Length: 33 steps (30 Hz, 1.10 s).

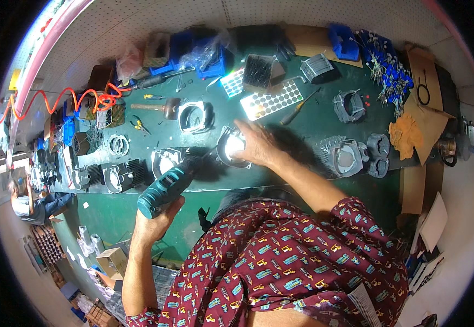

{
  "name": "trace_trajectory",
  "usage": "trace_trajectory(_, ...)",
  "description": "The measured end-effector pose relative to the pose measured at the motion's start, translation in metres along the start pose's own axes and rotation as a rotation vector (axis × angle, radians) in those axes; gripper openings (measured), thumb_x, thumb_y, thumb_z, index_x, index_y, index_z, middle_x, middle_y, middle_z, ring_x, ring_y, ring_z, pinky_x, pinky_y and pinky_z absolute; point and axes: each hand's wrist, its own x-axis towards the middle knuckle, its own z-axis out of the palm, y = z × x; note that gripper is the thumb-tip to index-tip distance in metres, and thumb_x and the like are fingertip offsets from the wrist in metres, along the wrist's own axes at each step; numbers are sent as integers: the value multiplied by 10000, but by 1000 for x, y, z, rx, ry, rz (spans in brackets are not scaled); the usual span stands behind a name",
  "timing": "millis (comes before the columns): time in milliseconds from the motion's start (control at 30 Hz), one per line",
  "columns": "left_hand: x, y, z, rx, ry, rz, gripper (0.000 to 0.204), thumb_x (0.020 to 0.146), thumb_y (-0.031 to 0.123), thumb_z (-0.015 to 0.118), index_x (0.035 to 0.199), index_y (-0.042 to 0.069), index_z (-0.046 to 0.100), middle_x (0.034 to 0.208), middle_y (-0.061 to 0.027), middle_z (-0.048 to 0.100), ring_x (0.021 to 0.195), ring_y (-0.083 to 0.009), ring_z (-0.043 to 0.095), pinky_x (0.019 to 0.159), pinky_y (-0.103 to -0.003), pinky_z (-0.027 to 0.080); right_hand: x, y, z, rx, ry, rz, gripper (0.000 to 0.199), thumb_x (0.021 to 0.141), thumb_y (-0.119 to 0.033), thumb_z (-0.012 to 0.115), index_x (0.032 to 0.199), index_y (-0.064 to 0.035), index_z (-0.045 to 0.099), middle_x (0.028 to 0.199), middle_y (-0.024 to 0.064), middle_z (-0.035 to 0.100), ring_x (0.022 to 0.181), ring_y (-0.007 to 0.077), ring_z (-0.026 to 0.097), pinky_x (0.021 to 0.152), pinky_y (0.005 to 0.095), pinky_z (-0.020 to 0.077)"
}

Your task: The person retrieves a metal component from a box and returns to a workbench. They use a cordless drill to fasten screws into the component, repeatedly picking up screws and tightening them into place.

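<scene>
My left hand point(158, 222) is wrapped around the handle of a teal cordless drill point(163, 188). The drill's front end points right and away from me, toward a round grey metal housing point(223, 146) on the bench. Over that housing's right side lies my right hand point(257, 144), its fingers gripping the rim. Whether the bit touches the housing is too small to tell. Behind the drill sits another finned housing point(166, 159). A squarish metal frame point(193, 116) lies farther back, beside a wooden-handled mallet point(158, 108).
Several finned housings point(122, 175) line the front edge at left; more point(345, 157) stand at right. A sticker sheet point(272, 101), screwdriver point(299, 107), pliers point(140, 125) and bundled wires point(384, 71) lie farther back. An orange coiled hose point(57, 101) hangs at left. A person point(35, 204) sits far left.
</scene>
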Motion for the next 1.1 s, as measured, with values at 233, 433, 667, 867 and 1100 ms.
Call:
trace_trajectory(233, 5, -6, -1, 232, 31, 10, 216, 813, 114, 791, 991, 15, 722, 808, -98, 734, 711, -147, 669, 694, -312, 538, 6, 8, 7, 123, -25, -29, 903, 713, -394, 812, 1472, -101, 419, 1420, 183, 517, 1297, 357, 504, 1069, 452, 433)
trace_trajectory(433, 37, 46, -20, 545, -162, 94, 254, 798, 113, 792, 1032, 43, 724, 834, -93, 728, 724, -159, 644, 716, -326, 537, 17, 28, 32, 175, -19, -46, 891, 699, -392, 828, 1468, -165, 440, 1390, 172, 545, 1282, 350, 508, 1051, 452, 450)
trace_trajectory(667, 83, 72, -24, 724, -175, 101, 314, 726, 231, 822, 949, 33, 722, 887, -188, 727, 851, -369, 712, 754, -438, 567, 11, 21, 24, 224, -1, -97, 852, 693, -337, 776, 1437, -99, 437, 1354, 226, 540, 1287, 401, 481, 1064, 494, 411)
trace_trajectory(867, 83, 86, -19, 711, -227, 80, 283, 740, 205, 801, 948, 30, 719, 852, -189, 725, 824, -372, 711, 733, -439, 568, 17, 24, 35, 203, 51, -145, 821, 688, -349, 780, 1398, -102, 452, 1291, 210, 569, 1232, 417, 503, 1017, 524, 439)
trace_trajectory(1100, 85, 84, -21, 789, -215, 39, 325, 740, 241, 785, 1023, 89, 728, 883, -178, 730, 858, -368, 709, 770, -430, 568, 13, 20, 37, 199, 92, -172, 853, 682, -327, 812, 1419, -107, 445, 1298, 214, 563, 1251, 421, 503, 1005, 529, 459)
